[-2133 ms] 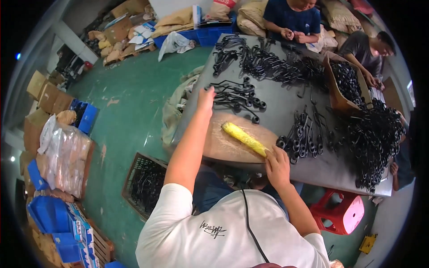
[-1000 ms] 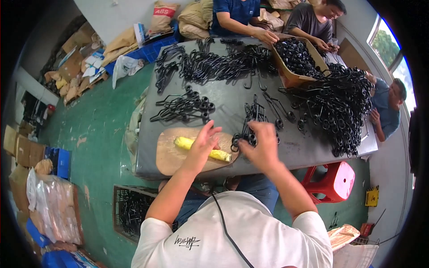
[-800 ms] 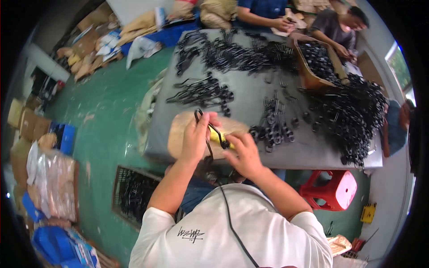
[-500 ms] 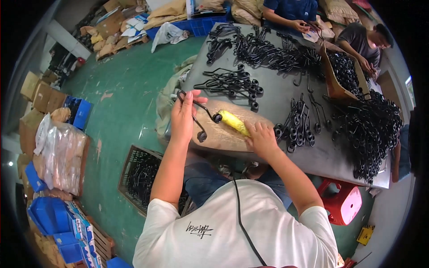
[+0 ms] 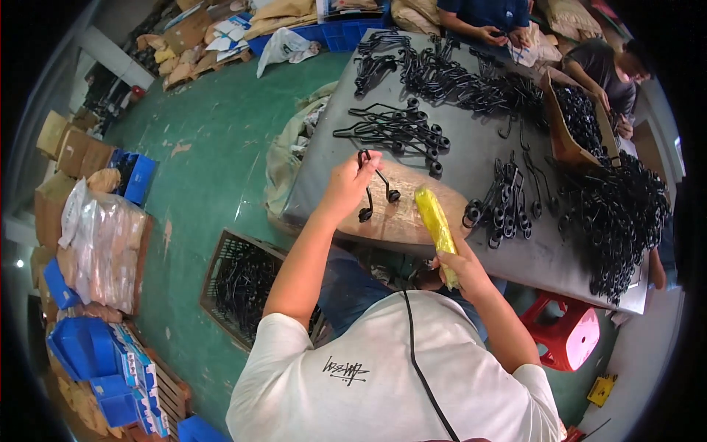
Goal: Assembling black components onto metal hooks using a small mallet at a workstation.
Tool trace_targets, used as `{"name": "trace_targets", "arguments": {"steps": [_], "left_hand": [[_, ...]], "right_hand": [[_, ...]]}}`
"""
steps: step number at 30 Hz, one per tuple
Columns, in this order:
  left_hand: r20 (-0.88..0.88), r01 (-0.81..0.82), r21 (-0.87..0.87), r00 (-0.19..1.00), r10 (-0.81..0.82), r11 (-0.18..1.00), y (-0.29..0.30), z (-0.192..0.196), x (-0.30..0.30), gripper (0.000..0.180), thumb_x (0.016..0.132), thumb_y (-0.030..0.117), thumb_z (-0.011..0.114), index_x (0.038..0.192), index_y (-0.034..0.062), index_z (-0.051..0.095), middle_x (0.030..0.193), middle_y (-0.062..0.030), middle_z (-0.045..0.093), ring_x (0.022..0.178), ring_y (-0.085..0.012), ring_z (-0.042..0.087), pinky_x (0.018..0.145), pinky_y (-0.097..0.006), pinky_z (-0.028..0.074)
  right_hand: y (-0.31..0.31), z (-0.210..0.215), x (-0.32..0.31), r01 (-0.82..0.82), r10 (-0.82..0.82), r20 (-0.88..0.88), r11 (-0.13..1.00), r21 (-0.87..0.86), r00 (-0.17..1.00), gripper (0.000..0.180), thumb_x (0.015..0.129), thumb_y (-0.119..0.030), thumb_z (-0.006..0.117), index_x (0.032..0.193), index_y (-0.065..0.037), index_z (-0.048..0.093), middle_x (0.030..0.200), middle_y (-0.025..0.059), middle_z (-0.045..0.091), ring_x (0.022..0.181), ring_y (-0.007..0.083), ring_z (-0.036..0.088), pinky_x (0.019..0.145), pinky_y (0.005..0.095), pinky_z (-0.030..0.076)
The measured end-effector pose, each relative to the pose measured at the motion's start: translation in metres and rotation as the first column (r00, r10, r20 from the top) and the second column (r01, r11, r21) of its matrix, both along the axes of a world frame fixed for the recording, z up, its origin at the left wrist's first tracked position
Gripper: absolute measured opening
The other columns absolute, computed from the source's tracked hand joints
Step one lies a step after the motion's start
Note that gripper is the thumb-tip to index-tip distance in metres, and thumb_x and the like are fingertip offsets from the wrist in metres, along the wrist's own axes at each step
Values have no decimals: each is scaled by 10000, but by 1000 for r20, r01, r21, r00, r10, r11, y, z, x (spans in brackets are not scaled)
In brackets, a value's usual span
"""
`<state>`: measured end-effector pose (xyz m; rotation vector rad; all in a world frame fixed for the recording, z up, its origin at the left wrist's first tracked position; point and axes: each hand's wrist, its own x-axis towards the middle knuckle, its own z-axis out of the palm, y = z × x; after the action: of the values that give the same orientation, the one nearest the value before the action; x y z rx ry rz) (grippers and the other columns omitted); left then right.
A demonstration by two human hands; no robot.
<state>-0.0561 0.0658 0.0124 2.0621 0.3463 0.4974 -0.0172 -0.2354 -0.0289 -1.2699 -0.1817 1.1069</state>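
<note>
The left hand point(image 5: 349, 188) pinches a bent black rod point(image 5: 369, 196) over the brown board point(image 5: 406, 227); the right hand point(image 5: 465, 269) grasps a yellow wrapped stick point(image 5: 433, 214) at the board's right side. Black script lettering point(image 5: 345, 370) marks the white T-shirt point(image 5: 383, 398).

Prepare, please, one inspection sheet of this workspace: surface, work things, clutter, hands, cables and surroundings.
Surface: grey table, with a brown board at its near edge.
Work things: bent black rod with two knobbed ends; yellow wrapped stick.
Clutter: several groups of black rods, a large dark heap, and a cardboard box full of small black parts.
Hands: left hand grips the bent black rod; right hand grips the yellow wrapped stick near its lower end.
Cables: one black cable over the white shirt.
Surroundings: red stool, crate with dark parts, people across the table.
</note>
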Motion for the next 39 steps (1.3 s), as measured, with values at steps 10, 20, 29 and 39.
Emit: {"name": "trace_targets", "arguments": {"steps": [10,20,29,39], "left_hand": [[-11,-42,353,999,48,935,6,13,-1,257,997,266,579,1091,30,612,918,-149,683,824,-305,666,750,-377,505],[122,-115,12,986,113,993,-11,13,-13,177,999,174,567,1067,11,564,914,-123,696,771,-239,686,664,-352,522],[95,-127,2,987,126,992,-41,7,-29,240,980,231,641,1002,6,562,830,-82,666,736,-115,665,672,-261,508],[176,-187,248,974,146,951,-24,4,-9,231,945,201,678,945,-5,575,782,-97,642,652,-164,639,615,-288,497]], "right_hand": [[60,50,1,263,-191,941,958,116,280,830,950,-59,556,1593,-142,37,1313,246,569,1056,286,649,932,360,492],[60,1,20,49,-17,260,992,-118,965,758,925,-63,567,1585,-116,198,1013,98,597,798,138,555,713,276,477],[32,93,-5,208,-195,752,975,79,630,774,946,4,483,1597,-128,84,1300,116,512,879,151,556,795,285,487],[85,-20,14,7,277,646,916,-400,712,746,930,-102,542,1575,-285,214,1162,227,647,838,293,676,755,380,536]]}}
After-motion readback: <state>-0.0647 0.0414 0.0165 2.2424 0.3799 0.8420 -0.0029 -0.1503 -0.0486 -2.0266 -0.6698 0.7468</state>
